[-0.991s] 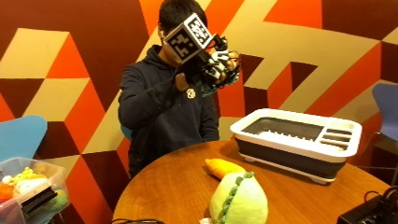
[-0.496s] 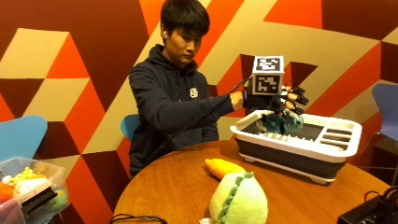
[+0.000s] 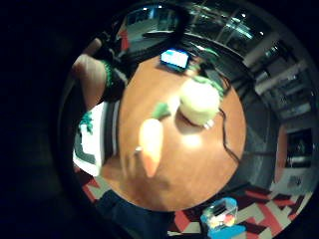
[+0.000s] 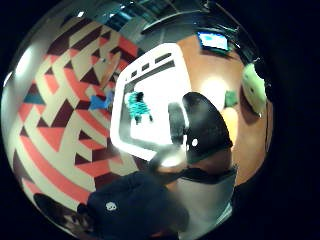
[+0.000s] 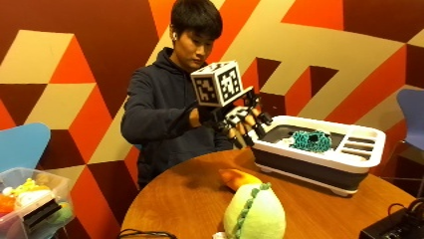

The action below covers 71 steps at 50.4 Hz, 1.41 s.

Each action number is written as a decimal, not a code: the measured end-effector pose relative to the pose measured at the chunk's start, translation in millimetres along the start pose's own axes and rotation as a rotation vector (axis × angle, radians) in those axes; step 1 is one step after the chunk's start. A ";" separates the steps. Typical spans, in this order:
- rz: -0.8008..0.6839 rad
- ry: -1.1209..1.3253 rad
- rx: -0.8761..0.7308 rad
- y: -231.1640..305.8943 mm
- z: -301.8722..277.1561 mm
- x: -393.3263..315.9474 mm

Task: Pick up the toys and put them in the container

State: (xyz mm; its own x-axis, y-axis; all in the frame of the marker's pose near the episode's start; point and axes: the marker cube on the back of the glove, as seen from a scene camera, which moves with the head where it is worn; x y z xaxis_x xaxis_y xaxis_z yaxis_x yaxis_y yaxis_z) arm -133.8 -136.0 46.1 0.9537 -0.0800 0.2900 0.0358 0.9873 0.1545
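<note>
Toys: three in sight. One teal knitted toy [image 5: 310,141] lying inside the container; one orange carrot toy [image 5: 237,178] and one green plush toy [image 5: 256,215] on the table.
Container: one white bin with a dark base [image 5: 311,167], standing on the round wooden table [image 5: 179,204] near its far edge.
Right hand: gloved hand [image 5: 240,122] raised above the table just beside the container's near end, fingers hanging spread and relaxed, holding nothing.
Carrot and plush: close together, carrot nearer the person, plush nearer the camera and hiding part of the carrot.
Outside view only: person in a dark hoodie behind the table; clear box of other toys [image 5: 30,199] off to the side, on a blue chair [image 5: 20,144]; another blue chair [image 5: 411,107] past the container.
Little finger side view only: carrot toy [image 3: 150,144] from above with its green leaf end toward the plush [image 3: 199,101]; cable [image 3: 225,134] trailing across the table; lit screen [image 3: 174,58] at the far edge.
Thumb side view only: container [image 4: 150,100] from above, teal toy [image 4: 136,104] on its white floor; black fingertip [image 4: 205,127] covering one corner.
</note>
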 end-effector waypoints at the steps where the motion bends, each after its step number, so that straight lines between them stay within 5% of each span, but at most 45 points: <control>1: 0.022 0.000 -0.013 2.1 5.6 8.0; 16: 0.176 0.149 -0.218 19.3 121.0 41.8; 28: 0.206 0.164 -0.137 11.9 144.2 45.9; 40: 0.114 0.082 -0.096 2.9 112.9 42.3; 59: -0.106 -0.211 0.127 2.9 -43.5 -57.9; 71: -0.222 -0.262 0.159 -12.7 -39.0 -135.1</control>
State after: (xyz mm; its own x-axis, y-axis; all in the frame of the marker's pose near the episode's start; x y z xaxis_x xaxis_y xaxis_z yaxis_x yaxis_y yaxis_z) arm -251.4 -132.3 -32.0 0.8183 -0.3426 0.4616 0.1669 0.9100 0.3796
